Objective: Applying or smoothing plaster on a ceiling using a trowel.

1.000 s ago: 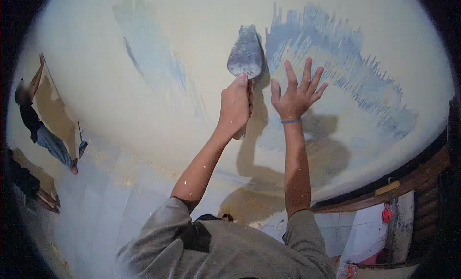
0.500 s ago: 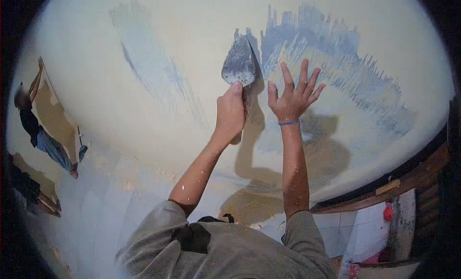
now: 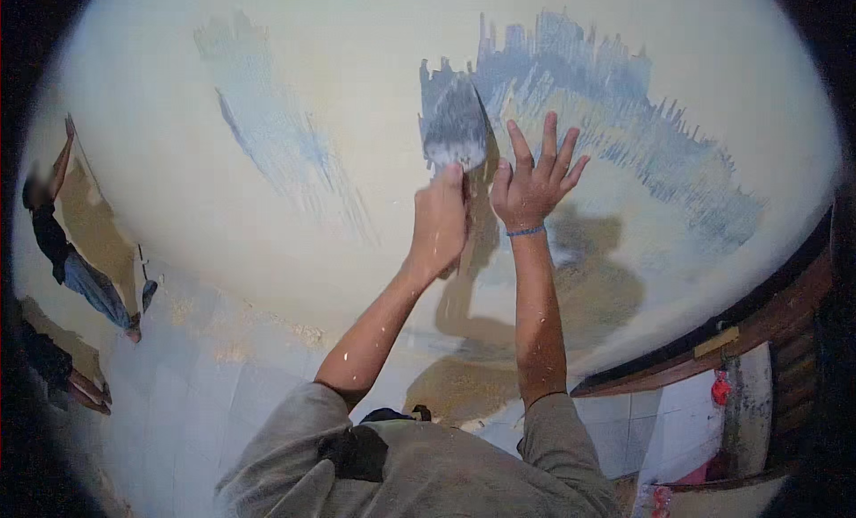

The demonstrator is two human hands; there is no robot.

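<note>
The trowel (image 3: 456, 133) is up at the wall (image 3: 357, 81), beside a blue-grey patch (image 3: 580, 59), gripped in the left hand (image 3: 440, 219), fingers curled below the blade, thumb laid toward it. The right hand (image 3: 532, 197) has fingers spread, perhaps touching the wall. The tool looks stiff, fairly light; best held behind the blade.

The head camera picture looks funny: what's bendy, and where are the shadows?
In the head view, the wall has a lower edge that bends, fisheye-style; same view, brown shadows fall on it beside the left hand and right forearm.
</note>
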